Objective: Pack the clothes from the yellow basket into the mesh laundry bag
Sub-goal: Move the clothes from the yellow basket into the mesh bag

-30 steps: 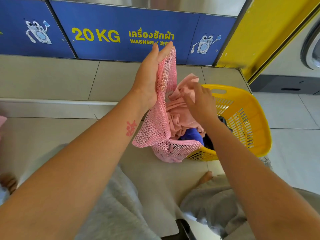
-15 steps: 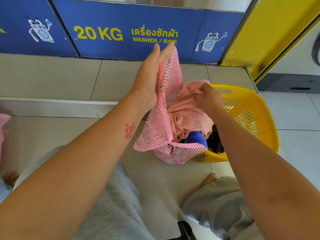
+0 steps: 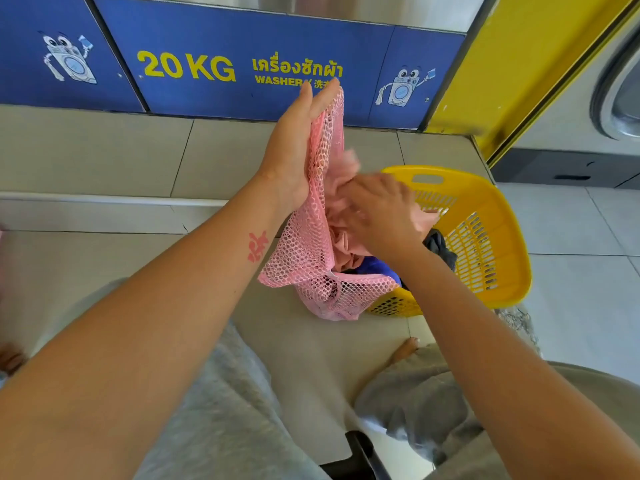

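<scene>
Pink garment [image 3: 341, 216] sits between hands, inside the raised mesh bag [image 3: 311, 237].

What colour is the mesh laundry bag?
Pink, an open net weave; the mesh laundry bag shows in the head view.

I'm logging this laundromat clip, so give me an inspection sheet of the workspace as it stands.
Surface: tiled floor, pale, with a low step.
Job's things: pink mesh bag held up, pink garment going in; yellow basket beside it holds dark clothes.
Clutter: nothing seen.
Grippers: left hand pinches the bag's rim; right hand, blurred, presses the garment in.
Cables: nothing seen.
Surroundings: blue washer panel marked 20 KG; yellow panel at right.
</scene>
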